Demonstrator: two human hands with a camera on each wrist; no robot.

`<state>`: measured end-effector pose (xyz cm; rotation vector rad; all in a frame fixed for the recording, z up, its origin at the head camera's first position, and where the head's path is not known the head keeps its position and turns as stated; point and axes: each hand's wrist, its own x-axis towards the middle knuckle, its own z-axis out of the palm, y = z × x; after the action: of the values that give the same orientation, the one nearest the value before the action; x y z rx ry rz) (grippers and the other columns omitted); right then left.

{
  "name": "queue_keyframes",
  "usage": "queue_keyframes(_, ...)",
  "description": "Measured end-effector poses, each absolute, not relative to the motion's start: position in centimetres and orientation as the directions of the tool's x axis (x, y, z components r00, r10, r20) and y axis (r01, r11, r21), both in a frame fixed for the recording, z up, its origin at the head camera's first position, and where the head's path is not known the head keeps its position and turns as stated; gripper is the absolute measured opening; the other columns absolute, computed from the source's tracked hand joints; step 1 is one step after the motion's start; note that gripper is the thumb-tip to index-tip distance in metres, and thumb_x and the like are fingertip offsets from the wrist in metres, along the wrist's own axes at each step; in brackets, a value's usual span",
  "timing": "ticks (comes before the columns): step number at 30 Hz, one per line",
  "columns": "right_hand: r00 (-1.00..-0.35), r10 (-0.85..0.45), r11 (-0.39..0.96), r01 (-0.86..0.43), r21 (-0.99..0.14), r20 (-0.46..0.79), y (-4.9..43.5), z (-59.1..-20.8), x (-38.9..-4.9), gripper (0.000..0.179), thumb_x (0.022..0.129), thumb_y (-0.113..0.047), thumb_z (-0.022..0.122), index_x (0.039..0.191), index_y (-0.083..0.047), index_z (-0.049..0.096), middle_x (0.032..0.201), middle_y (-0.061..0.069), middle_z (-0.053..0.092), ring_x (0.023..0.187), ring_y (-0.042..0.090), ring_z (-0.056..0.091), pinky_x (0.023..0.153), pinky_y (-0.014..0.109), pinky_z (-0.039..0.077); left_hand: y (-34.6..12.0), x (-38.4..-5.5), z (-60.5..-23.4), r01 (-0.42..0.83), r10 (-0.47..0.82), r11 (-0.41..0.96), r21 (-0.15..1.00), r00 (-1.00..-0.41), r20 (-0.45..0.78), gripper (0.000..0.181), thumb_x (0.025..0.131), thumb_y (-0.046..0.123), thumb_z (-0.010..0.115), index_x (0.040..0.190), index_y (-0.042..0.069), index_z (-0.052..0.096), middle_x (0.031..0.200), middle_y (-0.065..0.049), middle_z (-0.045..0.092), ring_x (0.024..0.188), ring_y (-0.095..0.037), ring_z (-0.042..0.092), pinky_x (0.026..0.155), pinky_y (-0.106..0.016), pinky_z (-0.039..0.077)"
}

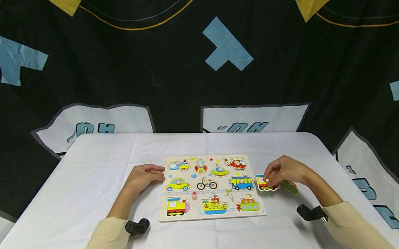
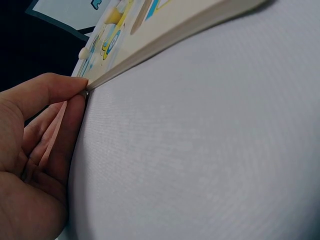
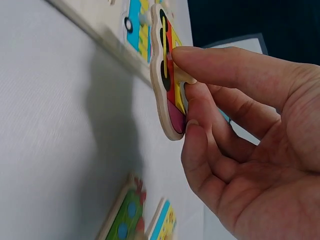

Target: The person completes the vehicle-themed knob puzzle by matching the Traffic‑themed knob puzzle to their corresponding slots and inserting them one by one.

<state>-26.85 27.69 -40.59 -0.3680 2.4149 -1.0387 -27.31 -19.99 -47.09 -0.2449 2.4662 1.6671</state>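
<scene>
A wooden vehicle puzzle board [image 1: 225, 193] lies flat on the white table. At its left edge my left hand [image 1: 145, 176] pinches the rim between thumb and fingers, as the left wrist view shows. My right hand [image 1: 286, 171] holds a red and yellow train piece [image 3: 172, 85] by its knob, tilted and raised off the cloth, just right of the board. Beneath that hand a green submarine piece [image 3: 120, 217] lies on the table, and a blue and yellow piece [image 3: 162, 220] beside it is partly cut off by the frame.
On the board, knobbed pieces such as the bus [image 1: 241, 183] and the car [image 1: 178, 184] sit in their places. Along the bottom row, train, ship [image 1: 214, 206] and submarine pictures show. Behind the white table [image 1: 115, 153] hangs a black cloth [image 1: 172, 70].
</scene>
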Motion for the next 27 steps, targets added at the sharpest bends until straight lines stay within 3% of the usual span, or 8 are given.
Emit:
queue_keyframes(15,-0.868,-0.407,0.656,-0.062,-0.752,-0.283,23.9,-40.6,-27.6,0.018,0.079,-0.012,0.083,0.094,-0.004,0.077,0.081,0.004,0.074,0.071,0.018,0.063,0.072,0.041,0.053,-20.0,-27.2,-47.1,-0.207,-0.034,0.358,0.91,-0.977,-0.208,0.041,0.08,0.014,0.082,0.119,0.004,0.073,0.09,-0.001,0.079,0.078,-0.009,0.068,0.073,-0.023,0.052)
queue_keyframes(27,-0.841,-0.483,0.596,-0.112,-0.796,-0.244,20.4,-40.7,-28.2,0.015,0.076,-0.009,0.082,0.09,-0.003,0.077,0.073,0.002,0.073,0.065,0.014,0.063,0.071,0.04,0.053,-20.0,-27.2,-47.1,-0.215,-0.035,0.351,0.911,-0.976,-0.216,0.041,0.08,0.013,0.081,0.119,0.004,0.073,0.092,-0.002,0.079,0.08,-0.009,0.068,0.073,-0.023,0.053)
